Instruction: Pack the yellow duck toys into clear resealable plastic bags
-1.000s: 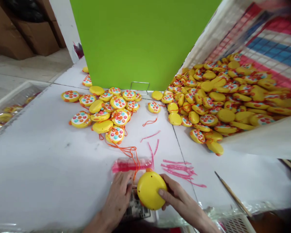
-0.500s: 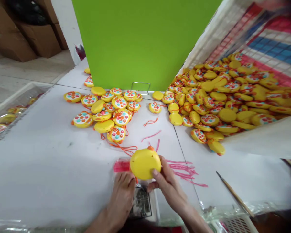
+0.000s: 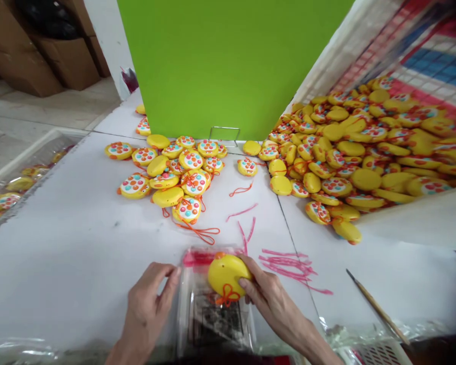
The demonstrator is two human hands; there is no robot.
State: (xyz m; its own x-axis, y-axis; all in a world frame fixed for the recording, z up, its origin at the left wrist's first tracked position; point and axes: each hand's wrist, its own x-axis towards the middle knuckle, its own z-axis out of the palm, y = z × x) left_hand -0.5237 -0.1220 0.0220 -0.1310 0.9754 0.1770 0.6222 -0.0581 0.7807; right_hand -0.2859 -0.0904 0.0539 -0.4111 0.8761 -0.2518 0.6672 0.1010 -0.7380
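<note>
Near the front of the table, my right hand (image 3: 266, 289) grips a smooth yellow oval toy (image 3: 226, 274) by its right side, thumb on the face turned up. An orange cord (image 3: 228, 295) lies looped and bunched at the toy's lower edge; a small hole and an orange nub show at its top. To the left, apart from the toy, my left hand (image 3: 152, 296) has thumb and forefinger tips together, with nothing visible between them. Under the toy is a clear plastic bag (image 3: 188, 314) with a pink strip (image 3: 197, 257) across its top, over a dark printed picture.
Dotted yellow toys form a group (image 3: 167, 175) left of centre and a large pile (image 3: 349, 157) at right. Pink strips (image 3: 289, 266), a loose orange cord (image 3: 241, 190) and a wooden-handled tool (image 3: 376, 306) lie on the table (image 3: 79, 243). A green panel (image 3: 228, 66) stands behind.
My left hand has moved left, away from the toy. My right hand has turned the toy, bringing the orange cord into view at its lower edge and uncovering more of the bag.
</note>
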